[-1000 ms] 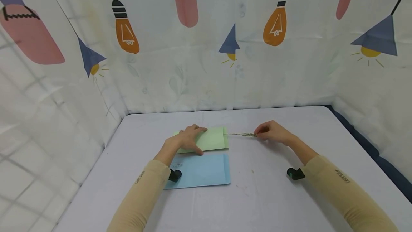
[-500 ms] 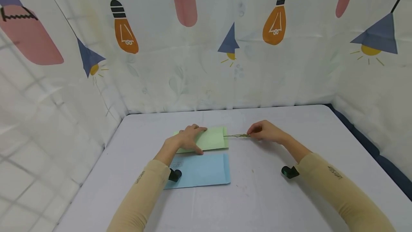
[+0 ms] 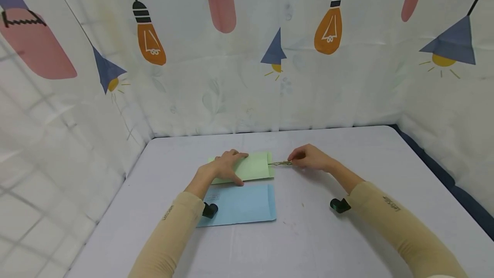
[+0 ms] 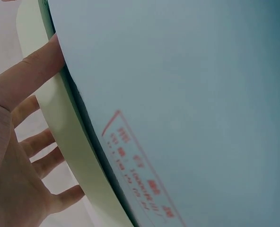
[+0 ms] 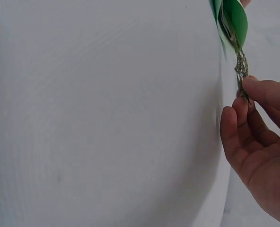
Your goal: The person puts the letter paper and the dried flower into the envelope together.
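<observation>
A pale green envelope [image 3: 254, 167] lies flat with its mouth facing right. My left hand [image 3: 225, 166] rests over its left part, thumb and fingers spread to hold it down. In the left wrist view the thumb [image 4: 33, 71] lies at the near edge. My right hand [image 3: 312, 158] pinches one end of a thin, greenish-brown dried sprig [image 3: 283, 163] between thumb and fingertips. In the right wrist view the sprig [image 5: 241, 68] runs up into the bulging mouth of the green envelope [image 5: 235, 23]; its inner end is hidden there.
A light blue envelope [image 3: 243, 205] with printing lies just in front of the green one, partly under the left wrist; red print shows on it in the left wrist view. The white table [image 3: 308, 235] ends at a patterned curtain [image 3: 239, 93] behind.
My right hand has moved left toward the green envelope, and the visible length of the sprig has grown shorter as it slides into the mouth. The left hand has stayed in place.
</observation>
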Available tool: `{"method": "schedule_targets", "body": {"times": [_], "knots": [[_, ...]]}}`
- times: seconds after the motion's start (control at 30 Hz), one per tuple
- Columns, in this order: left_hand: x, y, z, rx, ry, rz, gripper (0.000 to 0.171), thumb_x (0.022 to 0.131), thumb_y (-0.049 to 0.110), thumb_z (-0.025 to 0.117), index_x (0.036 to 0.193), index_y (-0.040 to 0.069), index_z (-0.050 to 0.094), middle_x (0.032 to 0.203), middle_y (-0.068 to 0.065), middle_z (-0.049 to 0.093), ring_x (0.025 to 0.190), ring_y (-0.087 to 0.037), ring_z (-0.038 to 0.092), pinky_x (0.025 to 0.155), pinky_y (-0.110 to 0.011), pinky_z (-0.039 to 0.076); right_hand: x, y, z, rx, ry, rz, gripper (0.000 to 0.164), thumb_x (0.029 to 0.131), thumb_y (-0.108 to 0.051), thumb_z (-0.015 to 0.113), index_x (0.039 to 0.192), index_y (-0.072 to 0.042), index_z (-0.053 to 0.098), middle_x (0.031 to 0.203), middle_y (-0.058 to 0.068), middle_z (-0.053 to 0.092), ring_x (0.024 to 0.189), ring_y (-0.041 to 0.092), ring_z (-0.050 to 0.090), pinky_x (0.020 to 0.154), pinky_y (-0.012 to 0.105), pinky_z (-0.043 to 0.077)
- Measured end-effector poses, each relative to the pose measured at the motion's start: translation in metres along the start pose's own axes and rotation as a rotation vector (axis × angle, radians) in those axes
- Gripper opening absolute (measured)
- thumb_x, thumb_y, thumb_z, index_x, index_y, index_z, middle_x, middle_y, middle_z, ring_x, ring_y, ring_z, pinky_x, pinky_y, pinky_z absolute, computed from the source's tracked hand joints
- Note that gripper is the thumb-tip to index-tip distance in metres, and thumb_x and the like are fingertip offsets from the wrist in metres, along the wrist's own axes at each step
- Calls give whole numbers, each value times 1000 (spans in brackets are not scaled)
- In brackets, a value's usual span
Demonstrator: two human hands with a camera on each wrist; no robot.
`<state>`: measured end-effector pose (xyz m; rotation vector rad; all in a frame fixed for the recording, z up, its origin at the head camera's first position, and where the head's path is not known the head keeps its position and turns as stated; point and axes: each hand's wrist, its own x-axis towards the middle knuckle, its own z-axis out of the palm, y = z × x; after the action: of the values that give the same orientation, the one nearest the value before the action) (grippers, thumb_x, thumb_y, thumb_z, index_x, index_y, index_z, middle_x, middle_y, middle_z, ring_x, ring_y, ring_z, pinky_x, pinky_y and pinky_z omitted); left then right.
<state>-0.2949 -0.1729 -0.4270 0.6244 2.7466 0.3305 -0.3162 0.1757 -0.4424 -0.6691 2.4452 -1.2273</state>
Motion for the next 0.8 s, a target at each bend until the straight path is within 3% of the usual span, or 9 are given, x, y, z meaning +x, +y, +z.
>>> {"method": "schedule_targets", "body": {"times": [0.8], "knots": [[0,-1,1,-4,-1,5,100,77,46,90,160,23,38,155,-12,39,141,-34,36,108,-63,33,25,-15,26,-41,-17,-55,17,95,2,67,108,-4,75,98,5,70,83,18,58,70,31,50]]}}
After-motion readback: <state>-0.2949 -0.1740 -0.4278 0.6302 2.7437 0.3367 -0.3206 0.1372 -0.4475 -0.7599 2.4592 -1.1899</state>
